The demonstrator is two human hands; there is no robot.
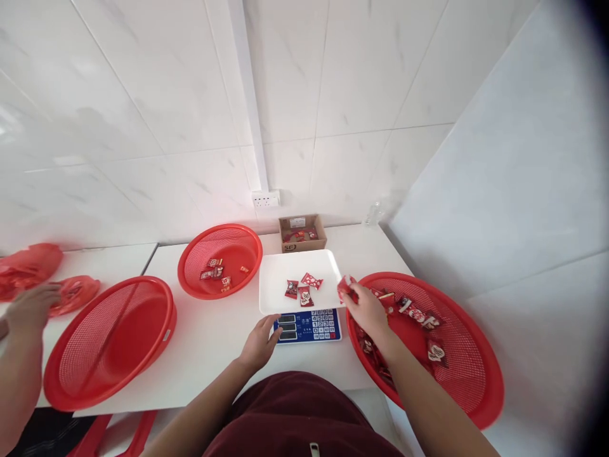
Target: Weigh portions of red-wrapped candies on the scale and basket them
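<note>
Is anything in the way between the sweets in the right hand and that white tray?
Nothing visible is: the right hand holds the red-wrapped sweets right at the white tray's right edge. The left hand is off to the side, by the near left corner.

I have open tabletop (204, 346) between near-left basket (130, 336) and scale (307, 327). Right basket (459, 362) crowds right edge of tray (278, 273): tight there. Cardboard box (307, 244) stands just behind tray, wall (290, 82) beyond. Another person's arm (19, 362) blocks my far left.

White socket (265, 199) low on the tiled wall (361, 76)
</note>
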